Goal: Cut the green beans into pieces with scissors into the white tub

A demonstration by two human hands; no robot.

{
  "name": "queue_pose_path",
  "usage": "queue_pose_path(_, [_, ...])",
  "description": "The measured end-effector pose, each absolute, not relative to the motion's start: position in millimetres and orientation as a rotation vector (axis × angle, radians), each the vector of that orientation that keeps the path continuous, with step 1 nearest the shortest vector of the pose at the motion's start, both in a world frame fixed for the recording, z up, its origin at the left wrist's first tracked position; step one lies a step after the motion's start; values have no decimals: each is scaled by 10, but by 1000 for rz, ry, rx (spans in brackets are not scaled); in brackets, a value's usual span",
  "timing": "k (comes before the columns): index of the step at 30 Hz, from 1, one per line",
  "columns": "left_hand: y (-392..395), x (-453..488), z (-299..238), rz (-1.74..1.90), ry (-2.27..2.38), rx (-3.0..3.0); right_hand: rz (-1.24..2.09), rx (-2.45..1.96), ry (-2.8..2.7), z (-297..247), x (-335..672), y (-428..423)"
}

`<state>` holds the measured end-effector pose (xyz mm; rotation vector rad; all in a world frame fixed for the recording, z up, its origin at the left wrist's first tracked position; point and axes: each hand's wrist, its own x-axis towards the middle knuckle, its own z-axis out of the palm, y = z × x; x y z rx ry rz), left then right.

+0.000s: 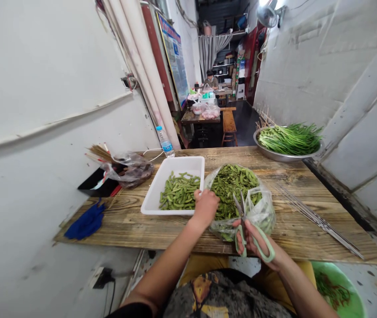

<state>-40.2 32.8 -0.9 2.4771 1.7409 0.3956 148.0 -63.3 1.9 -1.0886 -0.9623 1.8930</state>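
Observation:
My right hand (250, 240) grips scissors (258, 243) with pale green handles. Their blades point away from me and stand apart, over the near side of a clear plastic bag (264, 212) full of green soybean pods (230, 183). My left hand (206, 206) is at the right rim of a white plastic tray (152, 194), between tray and bag. Its fingers are curled, and whatever they hold is hidden. More pods (179, 192) lie loose in the tray, mostly toward its right side.
Metal skewers (321, 221) lie at the right, beyond them a steel bowl (288, 155) of green stalks (291, 138). A water bottle (166, 142), bundled sticks (100, 153) in a black container (91, 182) and a blue cloth (85, 222) are left. A green basin (341, 282) stands below; a person (211, 80) sits far back.

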Motion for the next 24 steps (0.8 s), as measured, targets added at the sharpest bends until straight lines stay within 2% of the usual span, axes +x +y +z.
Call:
queue_pose_path(4, [351,-153,-256,202,1652,2526,1829,-1177,-1036,9,1518,-659])
queue_pose_path(8, [394,-186,-243,95,1617,2514,1827,-1170,-1054,-47,1553,-678])
queue_pose_path(14, [346,-270,-97,99,1679,2455,1857,-1161,-1008,-44,1517,-655])
queue_pose_path(21, [352,-72,-200,56,1783,2493,1839,-1161,-1047,44,1483,-678])
queue_pose_path(24, [309,-82,-142,186,1809,2385,1841,-1167,-1055,36,1500,-691])
